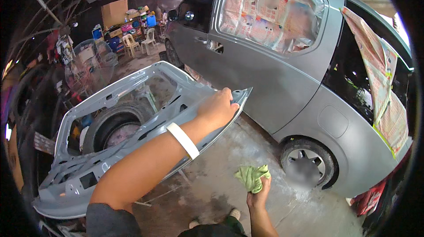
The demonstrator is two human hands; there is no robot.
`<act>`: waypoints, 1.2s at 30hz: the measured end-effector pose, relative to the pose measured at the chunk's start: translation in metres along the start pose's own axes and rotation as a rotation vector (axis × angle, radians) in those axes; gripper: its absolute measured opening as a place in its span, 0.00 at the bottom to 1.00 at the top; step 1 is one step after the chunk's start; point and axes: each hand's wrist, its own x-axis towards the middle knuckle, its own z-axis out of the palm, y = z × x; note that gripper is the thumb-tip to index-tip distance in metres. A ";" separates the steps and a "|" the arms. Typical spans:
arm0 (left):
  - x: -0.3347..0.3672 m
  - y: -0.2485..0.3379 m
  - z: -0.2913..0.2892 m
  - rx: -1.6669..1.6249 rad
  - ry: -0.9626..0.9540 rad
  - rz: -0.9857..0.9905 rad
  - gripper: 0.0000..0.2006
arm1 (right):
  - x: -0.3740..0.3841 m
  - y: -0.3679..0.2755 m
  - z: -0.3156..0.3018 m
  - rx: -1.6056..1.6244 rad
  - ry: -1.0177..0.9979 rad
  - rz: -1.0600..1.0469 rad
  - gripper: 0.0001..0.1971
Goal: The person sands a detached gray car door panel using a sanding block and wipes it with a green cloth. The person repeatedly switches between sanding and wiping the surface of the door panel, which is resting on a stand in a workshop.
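Observation:
My left arm, with a white band on the wrist, reaches across a grey car tailgate [190, 124] that is off any vehicle. At its upper right corner my left hand [220, 108] is closed over the edge, fingers curled round it. My right hand [260, 193] is lower down, apart from the panel, closed on a crumpled green cloth [251, 178]. Part of the right fingers is hidden behind the cloth. The tailgate lies tilted, its inner frame with holes and a large window opening facing up.
A grey van [265, 82] stands to the right, its side window [271, 18] masked with printed paper. A tyre [99, 126] shows through the tailgate's opening. A large fan [90, 62], plastic chairs [131, 44] and a cluttered shelf [132, 25] are at the back left.

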 end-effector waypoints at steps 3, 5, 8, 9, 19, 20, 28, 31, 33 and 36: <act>0.012 -0.004 0.016 -0.030 0.021 0.009 0.18 | 0.012 -0.016 -0.019 -0.084 -0.021 0.084 0.18; 0.002 -0.004 0.012 -0.030 0.026 0.026 0.17 | 0.024 -0.031 -0.021 -0.134 -0.035 0.084 0.17; -0.036 -0.008 -0.002 -0.009 0.016 0.062 0.16 | 0.049 -0.059 -0.027 -0.170 -0.085 0.085 0.15; -0.050 -0.007 -0.008 -0.008 0.009 0.029 0.16 | 0.059 -0.067 -0.032 -0.179 -0.102 0.073 0.15; 0.015 0.001 0.027 -0.084 0.091 -0.014 0.15 | 0.096 -0.112 -0.063 -0.252 -0.090 -0.018 0.17; 0.028 0.001 0.031 -0.104 0.084 -0.022 0.15 | 0.093 -0.111 -0.071 -0.272 -0.075 -0.008 0.17; 0.068 0.009 0.037 -0.116 0.042 0.045 0.14 | 0.104 -0.115 -0.066 -0.346 -0.087 -0.029 0.19; 0.053 0.018 0.019 -0.114 -0.052 0.006 0.12 | 0.139 -0.132 -0.035 -0.341 -0.207 -0.164 0.20; 0.031 0.016 0.005 -0.115 -0.071 0.015 0.11 | 0.172 -0.147 0.009 -0.385 -0.330 -0.277 0.14; -0.010 0.007 -0.005 -0.086 -0.074 0.040 0.10 | 0.200 -0.167 0.097 -0.428 -0.654 -0.518 0.10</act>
